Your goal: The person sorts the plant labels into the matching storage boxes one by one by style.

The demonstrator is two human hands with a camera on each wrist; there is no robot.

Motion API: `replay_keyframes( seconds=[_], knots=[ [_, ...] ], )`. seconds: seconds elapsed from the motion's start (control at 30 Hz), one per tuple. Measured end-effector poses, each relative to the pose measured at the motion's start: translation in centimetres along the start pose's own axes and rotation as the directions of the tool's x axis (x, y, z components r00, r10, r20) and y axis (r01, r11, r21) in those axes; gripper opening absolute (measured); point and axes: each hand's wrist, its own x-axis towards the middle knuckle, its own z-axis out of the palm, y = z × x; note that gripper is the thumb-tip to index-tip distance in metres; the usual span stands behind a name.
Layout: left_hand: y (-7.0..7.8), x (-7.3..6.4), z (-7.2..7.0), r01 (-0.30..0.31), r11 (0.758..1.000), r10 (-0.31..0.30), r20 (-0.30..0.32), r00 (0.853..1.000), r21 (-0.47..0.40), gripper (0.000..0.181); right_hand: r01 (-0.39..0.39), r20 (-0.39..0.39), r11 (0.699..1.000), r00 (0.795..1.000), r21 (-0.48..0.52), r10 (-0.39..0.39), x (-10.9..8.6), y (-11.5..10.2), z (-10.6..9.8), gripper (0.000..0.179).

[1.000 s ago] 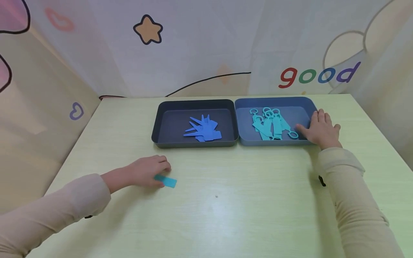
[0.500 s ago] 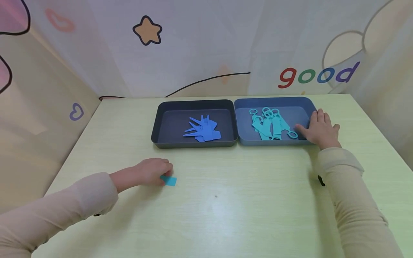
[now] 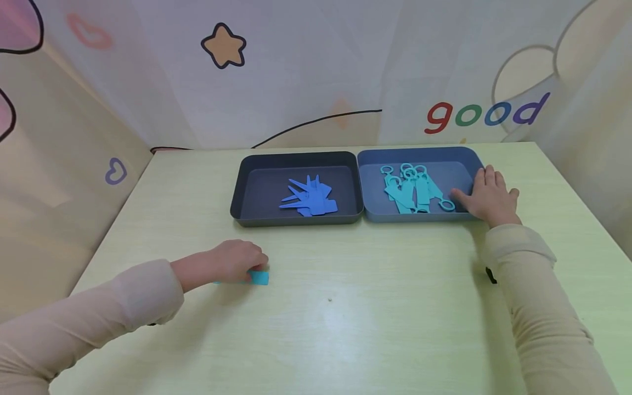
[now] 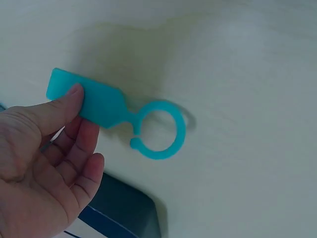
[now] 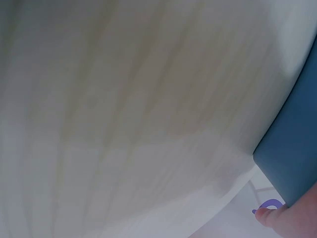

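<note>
Between thumb and fingers, my left hand point(image 3: 234, 260) pinches a teal plant tag with a hook-like ring point(image 4: 101, 101) low over the table, in front of the dark tray. The left wrist view shows its ring end pointing away from the fingers. My right hand point(image 3: 492, 200) rests on the right corner of the blue-grey tray point(image 3: 419, 218), fingers stretched along the rim and the thumb over the inside. Several similar teal ring tags point(image 3: 422, 190) lie piled in that tray. The right wrist view catches only a fingertip point(image 5: 292, 218) beside the tray wall.
The dark grey tray point(image 3: 296, 222) stands side by side with the blue-grey one and holds several blue pointed plant labels point(image 3: 316, 204). A printed curtain point(image 3: 316, 71) hangs behind the pale wooden table point(image 3: 375, 329). A tiny speck point(image 3: 329, 300) lies on the tabletop.
My left hand has shifted slightly right and turned with the teal tag, so more of the tag now shows on both sides of the fingers. The right hand stays on the tray.
</note>
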Motion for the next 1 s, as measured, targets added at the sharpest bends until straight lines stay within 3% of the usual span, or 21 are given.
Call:
replay_keyframes(
  seconds=[0.37,0.57,0.8,1.0],
  knots=[
    [1.2,1.1,-2.4,0.002,1.000,-0.003,0.164,0.986,0.009,0.030,-0.011,0.005,1.000,1.000,0.000,0.012,0.1,0.1,-0.2,0.099],
    [2.7,2.6,-4.5,-0.022,0.999,0.033,0.239,0.970,-0.049,0.017,-0.016,0.004,1.000,1.000,0.004,0.016,0.2,0.0,-0.2,0.099],
    [5.2,4.5,-7.5,-0.085,0.987,0.113,0.212,0.971,-0.138,0.010,-0.018,0.010,1.000,1.000,0.007,0.018,0.1,0.0,-0.1,0.099],
    [7.0,6.7,-9.7,-0.164,0.954,0.208,0.162,0.964,-0.250,0.008,-0.018,0.012,1.000,1.000,0.004,0.018,0.1,-0.1,-0.1,0.099]
  ],
)
